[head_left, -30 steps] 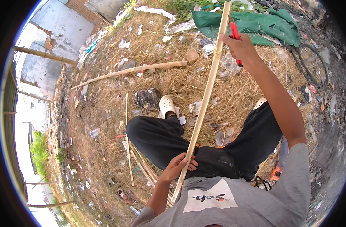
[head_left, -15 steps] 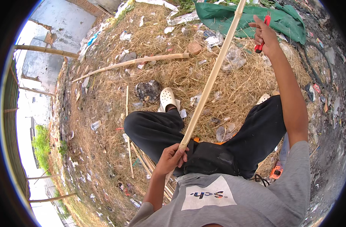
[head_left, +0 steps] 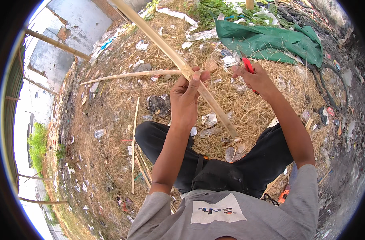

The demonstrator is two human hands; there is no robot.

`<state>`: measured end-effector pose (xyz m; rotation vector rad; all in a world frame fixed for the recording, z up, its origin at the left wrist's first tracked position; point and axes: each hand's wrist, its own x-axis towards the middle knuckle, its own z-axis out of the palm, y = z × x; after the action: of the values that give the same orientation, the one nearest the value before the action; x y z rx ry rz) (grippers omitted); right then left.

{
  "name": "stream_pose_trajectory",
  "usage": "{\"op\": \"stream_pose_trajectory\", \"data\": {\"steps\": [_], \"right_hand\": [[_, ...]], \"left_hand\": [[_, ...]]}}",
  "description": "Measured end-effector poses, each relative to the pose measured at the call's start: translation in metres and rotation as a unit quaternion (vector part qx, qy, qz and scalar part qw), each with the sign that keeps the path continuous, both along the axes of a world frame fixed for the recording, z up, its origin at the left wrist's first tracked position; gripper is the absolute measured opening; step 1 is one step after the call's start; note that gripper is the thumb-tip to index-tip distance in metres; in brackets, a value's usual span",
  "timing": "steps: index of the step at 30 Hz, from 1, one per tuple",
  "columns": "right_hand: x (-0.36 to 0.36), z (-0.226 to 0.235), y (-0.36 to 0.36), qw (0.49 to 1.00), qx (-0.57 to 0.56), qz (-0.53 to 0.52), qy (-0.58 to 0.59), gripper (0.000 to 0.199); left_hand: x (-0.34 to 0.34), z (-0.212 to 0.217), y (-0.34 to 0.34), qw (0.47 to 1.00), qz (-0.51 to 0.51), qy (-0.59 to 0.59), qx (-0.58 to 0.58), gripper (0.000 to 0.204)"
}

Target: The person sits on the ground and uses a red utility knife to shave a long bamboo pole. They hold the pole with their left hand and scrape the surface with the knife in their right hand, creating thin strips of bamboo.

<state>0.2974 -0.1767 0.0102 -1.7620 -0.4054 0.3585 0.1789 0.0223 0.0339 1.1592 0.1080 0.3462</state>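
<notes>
My left hand (head_left: 185, 95) is closed around a long split bamboo strip (head_left: 156, 35), thumb on top. The strip slants from the upper left, where its far end leaves the view, down to an end above the straw between my knees. To the right of it, my right hand (head_left: 259, 81) grips a red utility knife (head_left: 248, 65), its blade pointing up and away from me. The knife is apart from the bamboo.
Another bamboo pole (head_left: 126, 75) lies across the dry straw ahead. Thin strips (head_left: 135, 144) lie beside my left leg. A green tarp (head_left: 262, 42) is spread at the far right, near a black hose (head_left: 324, 86). Litter and a dark lump (head_left: 158, 105) dot the ground.
My left hand has moved forward from my lap. The bamboo strip has swung from leaning right to leaning left. My right hand with the knife has come nearer and slightly left.
</notes>
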Motion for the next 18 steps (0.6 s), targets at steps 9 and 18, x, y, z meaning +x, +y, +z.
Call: {"op": "stream_pose_trajectory", "data": {"steps": [9, 18], "right_hand": [[-0.024, 0.016, -0.001, 0.981, -0.106, 0.115, -0.117, 0.046], [-0.011, 0.030, -0.042, 0.914, -0.210, 0.254, -0.238, 0.044]], "left_hand": [[0.002, -0.019, -0.004, 0.993, 0.101, -0.013, -0.055, 0.028], [-0.075, -0.018, 0.017, 0.857, 0.156, 0.019, 0.491, 0.033]]}}
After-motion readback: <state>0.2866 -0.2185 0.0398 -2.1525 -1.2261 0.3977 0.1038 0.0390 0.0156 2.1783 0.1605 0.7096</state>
